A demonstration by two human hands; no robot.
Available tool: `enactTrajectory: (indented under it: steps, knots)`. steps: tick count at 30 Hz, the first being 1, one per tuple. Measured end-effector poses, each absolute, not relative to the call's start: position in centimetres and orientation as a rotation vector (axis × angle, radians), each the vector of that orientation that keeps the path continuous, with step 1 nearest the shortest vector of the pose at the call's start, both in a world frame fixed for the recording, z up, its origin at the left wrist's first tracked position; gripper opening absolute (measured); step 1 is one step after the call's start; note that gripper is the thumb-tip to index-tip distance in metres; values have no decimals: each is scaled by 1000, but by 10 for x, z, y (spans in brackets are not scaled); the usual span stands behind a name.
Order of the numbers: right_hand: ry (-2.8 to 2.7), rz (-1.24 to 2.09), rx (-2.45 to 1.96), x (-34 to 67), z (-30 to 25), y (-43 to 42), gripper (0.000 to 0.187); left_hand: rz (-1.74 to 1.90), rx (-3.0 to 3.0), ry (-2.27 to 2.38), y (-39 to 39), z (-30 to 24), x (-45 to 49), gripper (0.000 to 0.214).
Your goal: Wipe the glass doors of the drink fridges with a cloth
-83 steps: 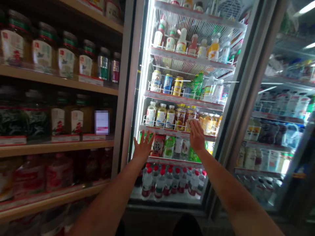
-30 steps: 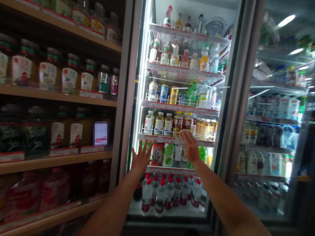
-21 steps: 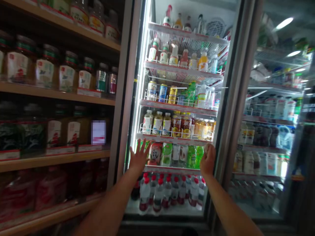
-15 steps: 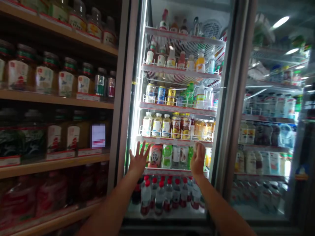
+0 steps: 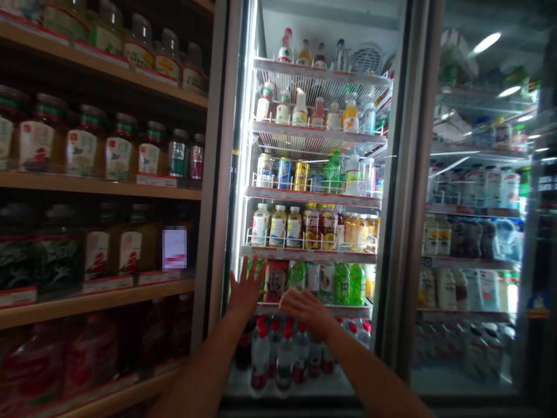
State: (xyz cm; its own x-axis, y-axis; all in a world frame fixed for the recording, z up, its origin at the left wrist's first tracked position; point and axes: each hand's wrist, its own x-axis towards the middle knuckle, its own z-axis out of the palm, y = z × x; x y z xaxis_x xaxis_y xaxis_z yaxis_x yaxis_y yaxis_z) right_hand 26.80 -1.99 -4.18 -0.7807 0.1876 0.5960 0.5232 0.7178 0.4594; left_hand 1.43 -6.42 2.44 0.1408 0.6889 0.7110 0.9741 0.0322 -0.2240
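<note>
My left hand (image 5: 246,289) lies flat with fingers spread against the glass door (image 5: 304,174) of a lit drinks cooler, near its left edge, level with the green and red bottles (image 5: 300,277). My right hand (image 5: 310,307) presses a small white cloth (image 5: 285,298) on the same glass, just right of the left hand, its fingers pointing left. Only an edge of the cloth shows past the fingers. Behind the glass and below the hands stand red-capped water bottles (image 5: 278,357).
Wire shelves inside the cooler carry cans (image 5: 284,172) and juice bottles (image 5: 278,225). A grey door frame (image 5: 402,232) separates a second cooler (image 5: 474,232) on the right. Wooden shelves (image 5: 100,186) with jars stand close on the left.
My right hand slid with the cloth from the middle shelf level down and right, then swept left to beside my left hand. The left hand stayed flat on the glass.
</note>
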Motion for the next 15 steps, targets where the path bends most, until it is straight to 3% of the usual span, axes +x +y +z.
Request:
enactTrajectory:
  steps: [3,9,15]
  knots:
    - [-2124,-875,-665,301,-14,-14,70,-521,-1733,-1608,-63,24,14,91]
    - [-1550,-732,-802,367,41,11,58,-535,-1719,-1613,-61,22,15,91]
    - [-986,-418,-971,414,76,24,60,-538,-1730,-1632,-60,22,15,92]
